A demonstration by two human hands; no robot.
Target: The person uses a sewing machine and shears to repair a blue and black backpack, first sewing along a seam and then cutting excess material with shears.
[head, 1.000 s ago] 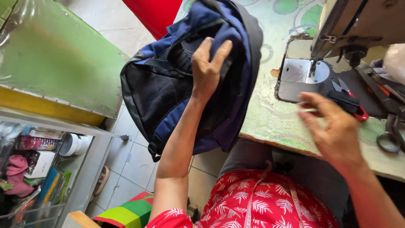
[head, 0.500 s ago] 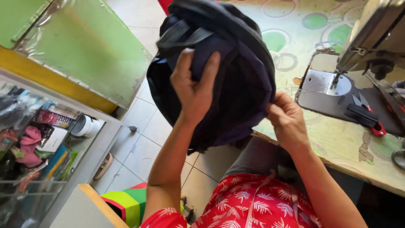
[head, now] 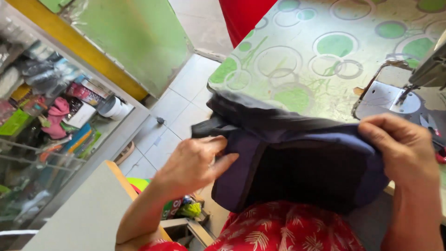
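- Head view, looking down: a dark navy garment (head: 297, 158) lies bunched at the near edge of the sewing table (head: 297, 60), part of it on the green circle-patterned tabletop, the rest hanging over the person's lap.
- Left hand (head: 195, 165): closed on the garment's left edge, thumb and fingers pinching the blue fabric.
- Right hand (head: 402, 148): fingers curled over the garment's right upper edge, gripping the cloth.
- Between the two hands the fabric is held spread, showing a darker inner panel framed by blue.
- Sewing machine (head: 420, 79): at the right of the table, its metal plate (head: 385, 97) just beyond the right hand.
- Red leaf-print clothing (head: 288, 230) covers the lap below the garment.
- Glass display case (head: 51, 121) with assorted goods stands at the left, across a strip of tiled floor (head: 172, 125).
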